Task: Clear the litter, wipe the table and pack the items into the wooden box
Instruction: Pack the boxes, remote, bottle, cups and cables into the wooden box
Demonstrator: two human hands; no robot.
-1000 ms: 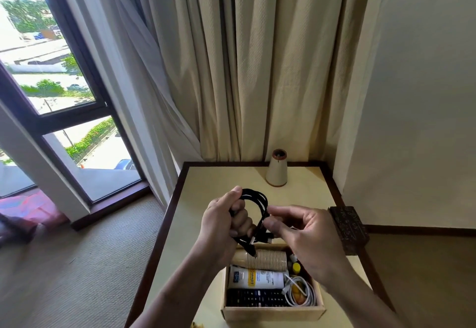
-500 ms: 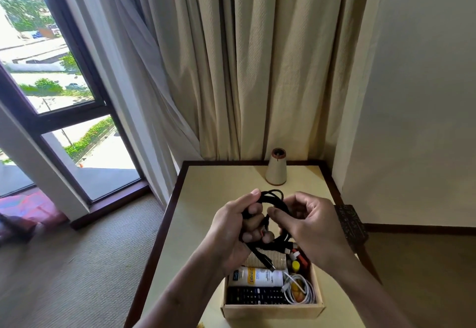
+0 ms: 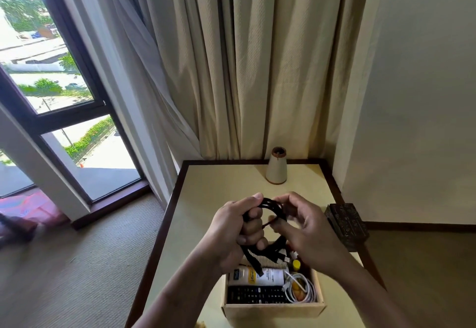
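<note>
A coiled black cable [image 3: 273,227] was held above the wooden box [image 3: 274,311] by both hands, over the near part of the cream-topped table [image 3: 213,193]. The left hand [image 3: 233,235] was closed around the left side of the coil, its fingers curled through the loops, while the right hand [image 3: 306,232] was pinched onto the coil's right side at thumb and fingertips. Several loose cable ends with small plugs were seen hanging from the bundle down toward the box's far edge. The open box stood on the table close to the near edge, and inside it a black remote control [image 3: 257,295] was laid along the near wall, with a white tube [image 3: 257,276] bearing blue and yellow print just behind it. A coiled white cable [image 3: 302,289] was lodged in the box's right end, beside a small yellow-capped item [image 3: 296,265] whose kind could not be told. A stack of ribbed paper cups [image 3: 271,260] was partly hidden beneath the hanging plugs. At the table's far edge a pale conical vase [image 3: 276,166] with a dark rim stood upright, and a dark carved wooden box [image 3: 346,223] was seen at the table's right side
</note>
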